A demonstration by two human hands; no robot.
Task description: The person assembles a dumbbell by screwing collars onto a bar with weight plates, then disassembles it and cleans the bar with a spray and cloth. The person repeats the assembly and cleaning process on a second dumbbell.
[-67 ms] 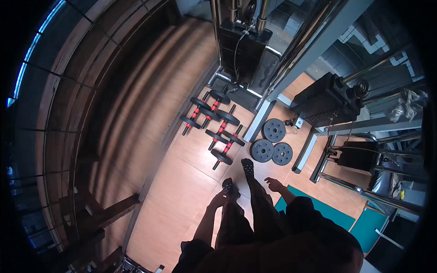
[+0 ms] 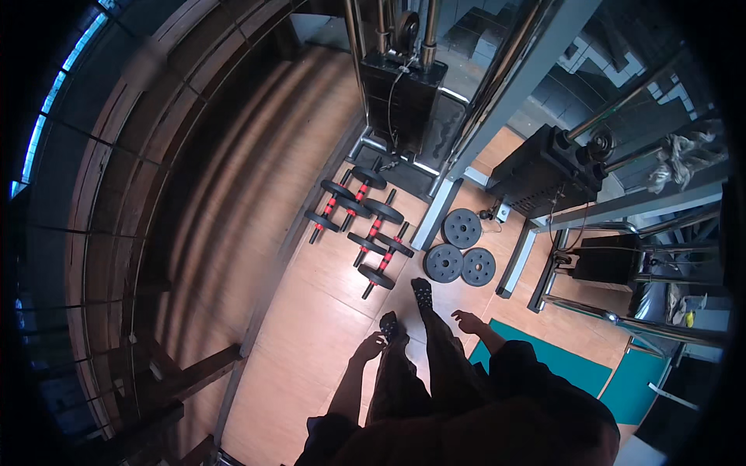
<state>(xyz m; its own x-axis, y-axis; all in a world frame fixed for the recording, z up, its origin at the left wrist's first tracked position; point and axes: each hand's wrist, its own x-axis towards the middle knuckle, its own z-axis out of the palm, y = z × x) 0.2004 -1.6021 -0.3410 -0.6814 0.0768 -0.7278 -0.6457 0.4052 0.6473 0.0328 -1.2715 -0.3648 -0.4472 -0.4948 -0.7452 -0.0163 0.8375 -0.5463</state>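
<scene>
My left hand [image 2: 370,346] hangs beside my left foot, which wears a dark spotted sock [image 2: 389,326]. Its fingers look loosely apart, with nothing in them. To the right of my legs, my right hand [image 2: 468,322] is held out with fingers spread and holds nothing. Ahead of my feet, several black dumbbells with red-marked bars [image 2: 386,258] lie side by side on the floor. Three round black weight plates lie flat together just beyond my right foot: a far plate [image 2: 461,228], a left plate [image 2: 444,263] and a right plate [image 2: 478,266].
A cable machine's black weight stack [image 2: 404,101] stands beyond the dumbbells, and another weight stack [image 2: 540,171] stands to the right. Grey steel frame feet [image 2: 437,213] reach toward the plates. A green mat [image 2: 556,365] lies at my right. A wooden bench-like frame [image 2: 194,369] stands left.
My left hand has drawn slightly back from my left foot. The view has shifted a little; the dumbbells and plates lie as before.
</scene>
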